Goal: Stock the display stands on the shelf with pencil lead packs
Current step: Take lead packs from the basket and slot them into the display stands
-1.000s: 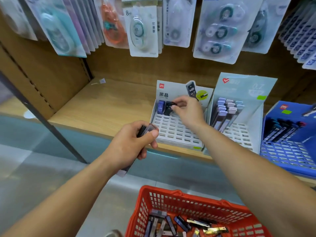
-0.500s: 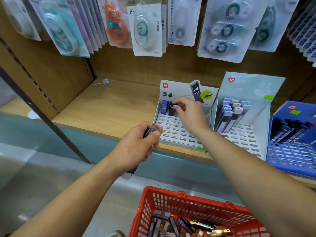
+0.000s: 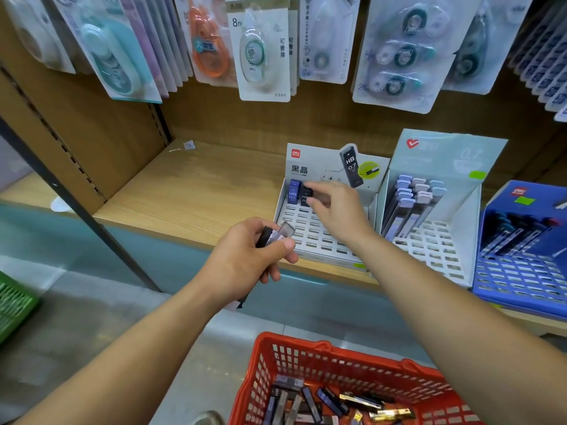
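A white slotted display stand (image 3: 319, 237) sits on the wooden shelf (image 3: 196, 194). A blue lead pack (image 3: 293, 192) stands in its back left slot, and a black lead pack (image 3: 305, 196) stands right beside it. My right hand (image 3: 336, 207) pinches the top of the black pack. My left hand (image 3: 251, 259) hovers at the shelf's front edge and grips a few lead packs (image 3: 274, 236), black and grey. A red basket (image 3: 352, 381) below holds several loose lead packs (image 3: 310, 400).
A second white stand (image 3: 435, 250) to the right holds several pale-capped packs. A blue stand (image 3: 521, 265) sits at the far right. Correction-tape blister packs (image 3: 264, 53) hang above the shelf. A green basket (image 3: 13, 305) shows at the left edge.
My right hand stayed at the black pack in the back row. My left hand drifted slightly right with its packs. The camera shifted, bringing a green basket into view at left.
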The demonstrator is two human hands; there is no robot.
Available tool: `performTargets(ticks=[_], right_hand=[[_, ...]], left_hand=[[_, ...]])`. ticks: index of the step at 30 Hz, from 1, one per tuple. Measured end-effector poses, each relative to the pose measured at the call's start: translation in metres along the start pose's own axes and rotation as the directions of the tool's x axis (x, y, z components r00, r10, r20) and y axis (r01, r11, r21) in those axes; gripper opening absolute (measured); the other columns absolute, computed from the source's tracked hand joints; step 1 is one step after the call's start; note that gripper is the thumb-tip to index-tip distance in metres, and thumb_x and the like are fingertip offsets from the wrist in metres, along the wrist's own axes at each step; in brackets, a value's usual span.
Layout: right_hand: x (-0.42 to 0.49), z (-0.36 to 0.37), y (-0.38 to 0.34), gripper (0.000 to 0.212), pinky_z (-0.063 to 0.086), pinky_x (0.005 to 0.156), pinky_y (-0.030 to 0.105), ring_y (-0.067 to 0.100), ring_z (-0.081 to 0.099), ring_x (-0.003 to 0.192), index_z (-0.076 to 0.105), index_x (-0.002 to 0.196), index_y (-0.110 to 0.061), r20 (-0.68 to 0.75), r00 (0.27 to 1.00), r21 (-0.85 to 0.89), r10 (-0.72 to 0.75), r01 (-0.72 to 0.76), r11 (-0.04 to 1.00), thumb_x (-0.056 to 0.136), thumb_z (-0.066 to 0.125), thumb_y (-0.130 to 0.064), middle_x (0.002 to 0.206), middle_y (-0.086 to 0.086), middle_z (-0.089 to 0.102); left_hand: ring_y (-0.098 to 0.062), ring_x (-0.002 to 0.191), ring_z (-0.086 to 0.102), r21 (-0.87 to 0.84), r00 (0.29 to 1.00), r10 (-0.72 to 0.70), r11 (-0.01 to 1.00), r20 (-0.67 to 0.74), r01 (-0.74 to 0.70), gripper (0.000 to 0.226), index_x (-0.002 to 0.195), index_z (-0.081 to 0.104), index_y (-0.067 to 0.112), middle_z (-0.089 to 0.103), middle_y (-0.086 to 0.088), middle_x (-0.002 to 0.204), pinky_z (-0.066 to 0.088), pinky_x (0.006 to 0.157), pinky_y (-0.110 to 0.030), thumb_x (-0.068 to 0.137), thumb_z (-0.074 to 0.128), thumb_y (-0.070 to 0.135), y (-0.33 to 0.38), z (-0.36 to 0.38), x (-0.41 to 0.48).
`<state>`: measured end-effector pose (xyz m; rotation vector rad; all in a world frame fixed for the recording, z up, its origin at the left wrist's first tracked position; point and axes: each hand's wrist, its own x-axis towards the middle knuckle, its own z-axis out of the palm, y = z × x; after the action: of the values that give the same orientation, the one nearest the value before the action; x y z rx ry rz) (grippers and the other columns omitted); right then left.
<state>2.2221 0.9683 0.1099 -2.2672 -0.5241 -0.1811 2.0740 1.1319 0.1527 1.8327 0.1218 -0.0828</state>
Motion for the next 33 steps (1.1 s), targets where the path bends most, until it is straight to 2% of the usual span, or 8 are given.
performTargets(ticks=[3, 7, 13, 18, 22, 28, 31, 33], right_hand=[[-0.024, -0.023, -0.029, 0.019, 0.051, 0.078, 0.02, 0.004, 0.065, 0.086, 0.074, 0.113, -0.022, 0.008, 0.998, 0.208, 0.062, -0.062, 0.976, 0.097, 0.063, -0.022, 0.097, -0.01, 0.069], [-0.066, -0.06, -0.065, 0.014, 0.059, 0.069, 0.029, 0.014, 0.069, 0.078, 0.075, 0.1, -0.016, 0.31, 0.949, 0.492, 0.062, -0.216, 0.843, 0.099, 0.061, -0.018, 0.085, -0.002, 0.073], [-0.102, -0.1, -0.066, 0.016, 0.058, 0.072, 0.025, 0.017, 0.071, 0.08, 0.072, 0.098, -0.015, 0.42, 0.906, 0.451, 0.041, -0.248, 0.857, 0.091, 0.068, -0.001, 0.089, 0.013, 0.072], [-0.129, -0.122, -0.053, 0.016, 0.057, 0.067, 0.024, 0.012, 0.067, 0.068, 0.066, 0.094, -0.009, 0.343, 0.931, 0.492, 0.125, -0.291, 0.82, 0.093, 0.063, 0.006, 0.078, 0.005, 0.066], [-0.154, -0.134, -0.037, 0.025, 0.056, 0.067, 0.025, 0.013, 0.062, 0.066, 0.069, 0.101, -0.014, 0.218, 0.951, 0.522, 0.219, -0.304, 0.797, 0.097, 0.055, 0.006, 0.08, 0.008, 0.059], [-0.178, -0.131, -0.028, 0.017, 0.052, 0.068, 0.032, 0.013, 0.063, 0.071, 0.064, 0.093, -0.018, 0.365, 0.893, 0.354, 0.263, -0.395, 0.848, 0.098, 0.057, -0.003, 0.079, 0.0, 0.064], [-0.183, -0.123, -0.031, 0.002, 0.048, 0.069, 0.02, 0.007, 0.065, 0.074, 0.063, 0.099, -0.019, 0.402, 0.894, 0.285, 0.2, -0.33, 0.9, 0.099, 0.061, -0.019, 0.077, -0.003, 0.07], [-0.182, -0.118, -0.033, 0.01, 0.045, 0.068, 0.013, 0.005, 0.065, 0.075, 0.063, 0.109, -0.02, 0.39, 0.909, 0.325, 0.147, -0.286, 0.902, 0.101, 0.058, -0.02, 0.079, -0.002, 0.073]], left_hand=[[-0.017, 0.055, 0.059, 0.019, 1.0, 0.011, 1.0, 0.025, -0.011, 0.019, 0.11, 0.059, 0.01, 0.078, -0.003, 0.088, 0.048, 0.052, -0.027, 0.097, 0.067, 0.02, 0.004, 0.004, -0.002], [-0.018, 0.054, 0.06, 0.031, 0.997, 0.03, 0.999, 0.072, -0.032, 0.021, 0.111, 0.058, 0.009, 0.078, -0.004, 0.087, 0.048, 0.051, -0.028, 0.096, 0.067, 0.021, 0.011, 0.013, -0.009], [-0.017, 0.052, 0.057, 0.024, 0.976, 0.056, 0.998, 0.209, -0.062, 0.02, 0.109, 0.055, 0.009, 0.077, -0.01, 0.087, 0.045, 0.049, -0.025, 0.098, 0.063, 0.023, 0.028, 0.034, -0.027], [-0.019, 0.057, 0.057, 0.052, 0.96, 0.049, 0.996, 0.275, -0.066, 0.02, 0.108, 0.055, 0.007, 0.076, -0.011, 0.089, 0.044, 0.052, -0.027, 0.099, 0.064, 0.023, 0.035, 0.045, -0.043], [-0.02, 0.053, 0.045, 0.092, 0.981, 0.037, 0.994, 0.192, -0.056, 0.019, 0.102, 0.058, 0.011, 0.077, -0.006, 0.083, 0.034, 0.048, -0.026, 0.093, 0.072, 0.02, 0.036, 0.043, -0.048], [-0.008, 0.049, 0.052, 0.061, 0.994, 0.103, 0.993, -0.046, -0.1, 0.026, 0.099, 0.063, 0.014, 0.076, -0.003, 0.077, 0.039, 0.048, -0.021, 0.082, 0.083, 0.018, 0.037, 0.06, -0.048], [-0.005, 0.06, 0.06, 0.065, 0.981, 0.177, 0.983, -0.076, -0.173, 0.024, 0.095, 0.065, 0.012, 0.07, -0.007, 0.076, 0.045, 0.055, -0.013, 0.08, 0.084, 0.012, 0.038, 0.073, -0.047], [-0.006, 0.063, 0.058, 0.095, 0.979, 0.193, 0.978, -0.063, -0.186, 0.024, 0.093, 0.065, 0.017, 0.068, -0.003, 0.074, 0.046, 0.058, -0.015, 0.08, 0.085, 0.015, 0.038, 0.081, -0.046]])
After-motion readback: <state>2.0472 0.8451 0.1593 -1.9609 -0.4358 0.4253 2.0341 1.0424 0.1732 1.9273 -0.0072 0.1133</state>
